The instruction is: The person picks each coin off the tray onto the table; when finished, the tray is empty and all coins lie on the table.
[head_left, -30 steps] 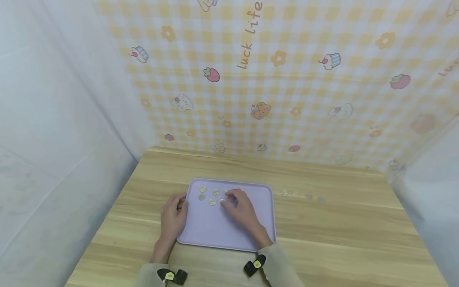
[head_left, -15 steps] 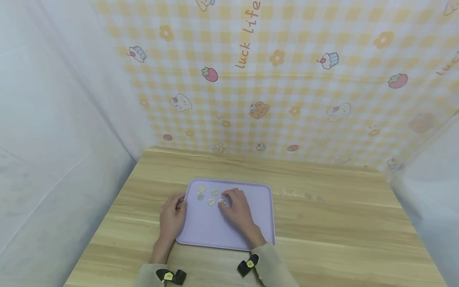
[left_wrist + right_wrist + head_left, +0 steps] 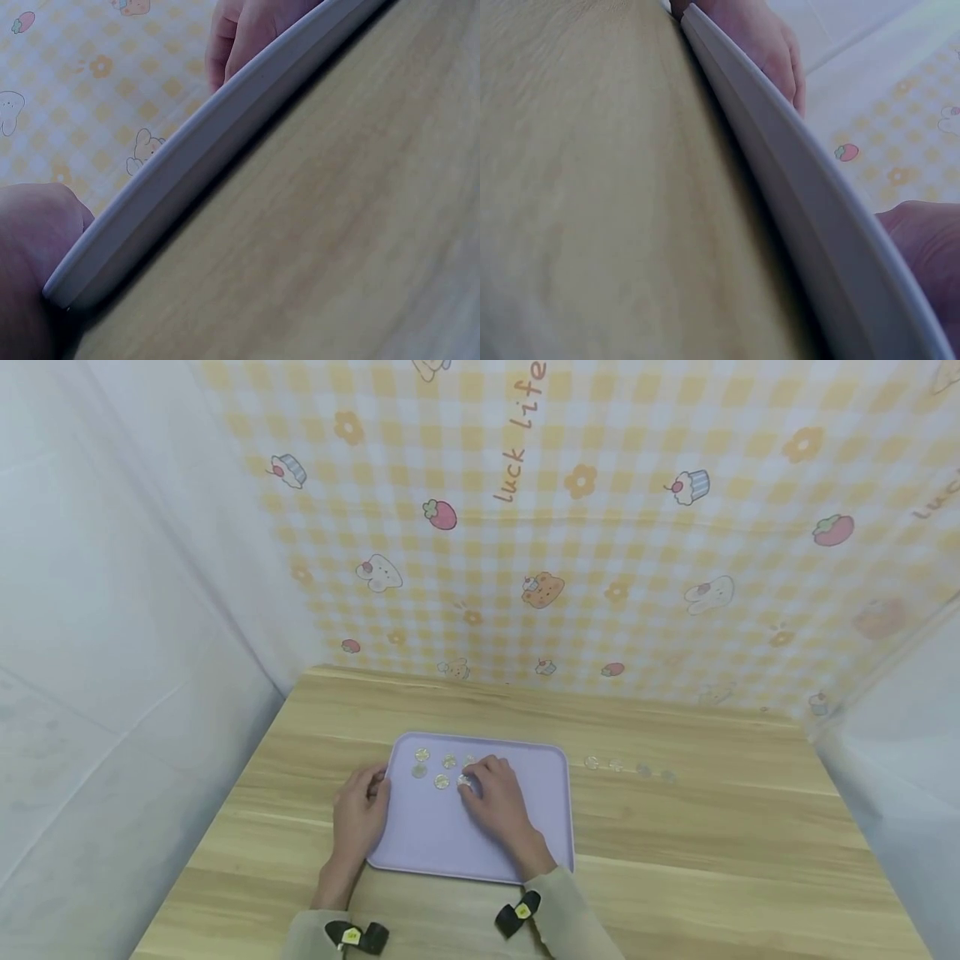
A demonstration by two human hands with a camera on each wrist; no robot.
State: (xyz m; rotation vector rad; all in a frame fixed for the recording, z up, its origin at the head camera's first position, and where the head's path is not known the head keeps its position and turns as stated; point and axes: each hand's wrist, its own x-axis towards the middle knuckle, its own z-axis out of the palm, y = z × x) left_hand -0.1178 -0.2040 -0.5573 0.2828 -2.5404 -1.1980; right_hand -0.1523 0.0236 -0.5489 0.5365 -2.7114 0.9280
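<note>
In the head view my left hand point(image 3: 362, 811) holds the left rim of a lilac rectangular tray point(image 3: 442, 847), thumb along the edge and fingers curled at it. My right hand point(image 3: 499, 803) is over the tray, fingers loosely bent and thumb tip right at a shiny round coin point(image 3: 463, 781). Another coin point(image 3: 470, 760) shows beside the index fingertip. To the left lie several more flat coins, among them one at the far corner point(image 3: 422, 754) and a duller one point(image 3: 419, 771). Both wrist views mostly show the tray's outer wall point(image 3: 176, 169), with parts of the hands behind it.
On the wooden table point(image 3: 675, 852), right of the tray, lies a row of several coins, from a pale one point(image 3: 592, 762) to a greyish one point(image 3: 668, 776). A yellow checked cloth point(image 3: 480, 543) hangs behind, with white sheets point(image 3: 112, 610) at the sides.
My right hand has shifted slightly left over the tray, and the coin by its index fingertip shows again. The coins and my left hand stay in place.
</note>
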